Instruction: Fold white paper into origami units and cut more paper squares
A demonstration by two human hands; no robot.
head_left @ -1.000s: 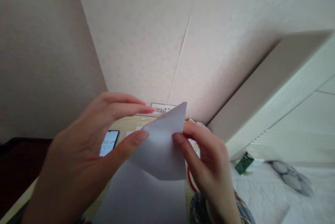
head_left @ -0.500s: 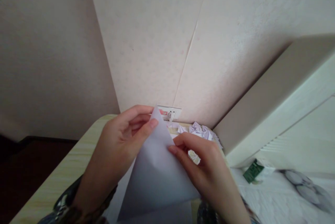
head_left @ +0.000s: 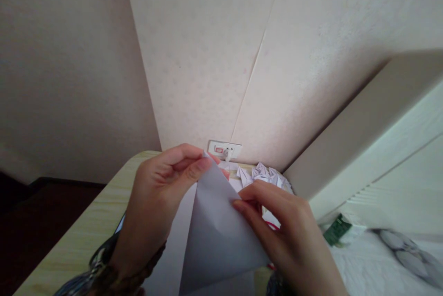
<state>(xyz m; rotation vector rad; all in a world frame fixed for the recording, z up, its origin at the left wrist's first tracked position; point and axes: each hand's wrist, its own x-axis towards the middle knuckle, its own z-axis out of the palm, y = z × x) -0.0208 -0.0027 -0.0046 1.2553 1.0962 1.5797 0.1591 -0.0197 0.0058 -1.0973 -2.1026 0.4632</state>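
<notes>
A folded sheet of white paper is held up between my two hands, its narrow corner pointing away from me. At that top corner my left hand pinches it between thumb and fingers. My right hand pinches the right edge lower down, thumb on the near face. More white paper lies beneath it on the pale wood-grain table. Past my right hand, several folded white paper pieces stand clustered at the table's far end. Part of something red shows behind my right fingers.
A wall socket with a plug in it sits just beyond the table. To the right a pale headboard-like panel rises beside a white quilted surface, where a green box lies. Dark floor shows at left.
Both hands have shifted slightly right and the held paper has tilted, its top corner now tucked under my left thumb. More of the wall socket shows.
</notes>
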